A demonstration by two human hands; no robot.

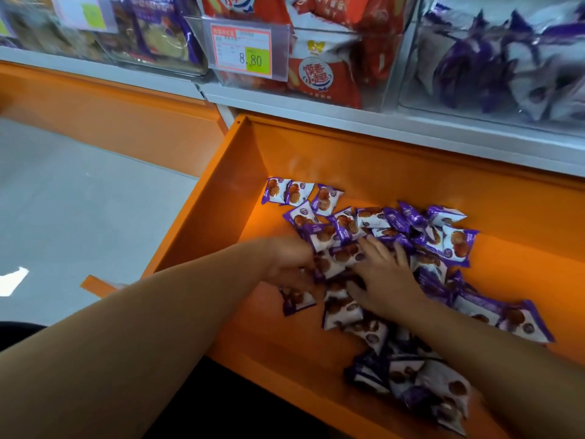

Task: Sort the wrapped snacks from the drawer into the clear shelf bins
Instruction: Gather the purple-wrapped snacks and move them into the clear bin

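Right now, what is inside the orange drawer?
A loose pile of purple-and-white snack packets lies on the drawer floor. The left hand and right hand cover some packets, and whatever lies beneath the pile is hidden.

This is a shop, in an aisle selling loose wrapped snacks. A red-and-white paper price label (242,50) with a green patch reading 8.80 sits in a clear holder on the front of the clear plastic shelf bins (408,74). The bins stand side by side on a grey metal shelf (348,117), filled with red foil packets (323,80) and purple foil packets (468,61). Beneath the shelf, an orange metal stock drawer (316,160) stands pulled out, holding many identical purple-and-white wrapped snacks (459,245). The pale grey floor (79,201) is plain and smooth.
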